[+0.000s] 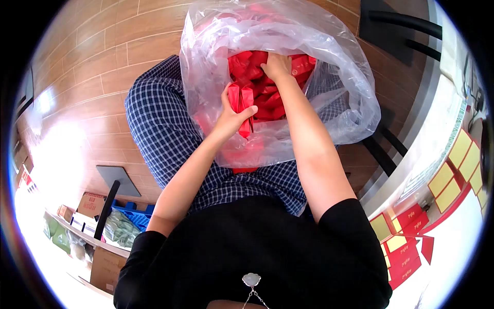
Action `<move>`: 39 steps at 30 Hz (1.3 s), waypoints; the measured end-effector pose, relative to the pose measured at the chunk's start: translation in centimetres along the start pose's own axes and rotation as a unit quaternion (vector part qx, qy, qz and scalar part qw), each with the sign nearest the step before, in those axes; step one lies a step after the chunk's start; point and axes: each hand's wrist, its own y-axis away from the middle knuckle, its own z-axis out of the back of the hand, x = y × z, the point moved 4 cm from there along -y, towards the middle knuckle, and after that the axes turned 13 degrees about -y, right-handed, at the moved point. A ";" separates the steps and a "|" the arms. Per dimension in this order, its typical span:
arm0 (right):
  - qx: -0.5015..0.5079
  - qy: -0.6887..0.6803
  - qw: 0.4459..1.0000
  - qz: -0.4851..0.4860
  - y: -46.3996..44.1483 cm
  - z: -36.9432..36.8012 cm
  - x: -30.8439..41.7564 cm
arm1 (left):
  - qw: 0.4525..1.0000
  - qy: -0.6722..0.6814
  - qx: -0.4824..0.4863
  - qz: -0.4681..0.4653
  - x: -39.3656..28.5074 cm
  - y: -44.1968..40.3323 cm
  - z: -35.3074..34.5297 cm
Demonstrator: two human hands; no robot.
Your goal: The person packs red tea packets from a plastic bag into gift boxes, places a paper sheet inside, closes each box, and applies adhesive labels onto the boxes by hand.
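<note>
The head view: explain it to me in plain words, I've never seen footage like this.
There is no machine here, just a person's two bare hands. The single picture comes from a camera worn on the person's head, looking down; its wide lens bends the edges. The large clear plastic bag is open in front of the person, against the checked trousers, with floor around. Inside lie many red packets. The left hand holds folded red pieces. The right hand reaches among the packets; its grip is unclear.
</note>
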 end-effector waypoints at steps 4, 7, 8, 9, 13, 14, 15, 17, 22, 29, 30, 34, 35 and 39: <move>0.091 0.077 0.993 -0.025 1.8 -1.2 -1.0 | 0.998 -0.061 -0.021 -0.002 0.7 -0.3 -0.1; 0.081 0.035 0.996 -0.011 3.8 0.9 0.1 | 0.998 -0.025 -0.044 0.024 -0.8 0.2 0.1; 0.012 -0.035 0.999 0.018 4.7 2.3 0.6 | 0.996 0.058 -0.025 0.058 -2.3 0.9 0.0; -0.058 -0.104 0.992 0.049 5.8 3.7 1.0 | 0.986 0.141 -0.005 0.091 -3.4 1.5 -0.2; -0.107 -0.368 0.921 0.069 10.6 10.2 6.3 | 0.916 0.352 0.117 0.149 -4.6 2.2 -0.5; -0.097 -0.388 0.911 0.103 11.9 11.3 7.9 | 0.914 0.361 0.126 0.134 -6.2 3.0 -0.7; -0.087 -0.408 0.899 0.137 13.2 12.0 9.2 | 0.914 0.363 0.129 0.126 -6.4 3.2 -0.6; -0.062 -0.389 0.901 0.182 15.3 13.0 10.6 | 0.923 0.329 0.150 0.133 -6.2 3.6 -0.2; -0.030 -0.244 0.947 0.205 19.4 14.5 11.2 | 0.944 0.219 0.202 0.141 -7.1 7.2 -0.2; -0.119 -0.254 0.946 0.162 25.3 18.8 13.3 | 0.964 0.141 0.205 -0.089 -11.6 12.2 -1.8; -0.133 -0.341 0.917 0.157 26.2 20.0 13.4 | 0.968 0.110 0.193 -0.119 -12.0 12.3 -2.2; -0.210 -0.269 0.909 0.240 30.6 25.1 15.2 | 0.969 0.032 0.128 -0.208 -15.0 15.5 -5.2; -0.227 -0.226 0.912 0.257 31.5 25.5 15.1 | 0.965 0.019 0.141 -0.220 -15.4 16.4 -6.3; -0.287 -0.218 0.892 0.274 36.0 29.2 14.8 | 0.946 -0.038 0.154 -0.283 -17.3 20.6 -10.7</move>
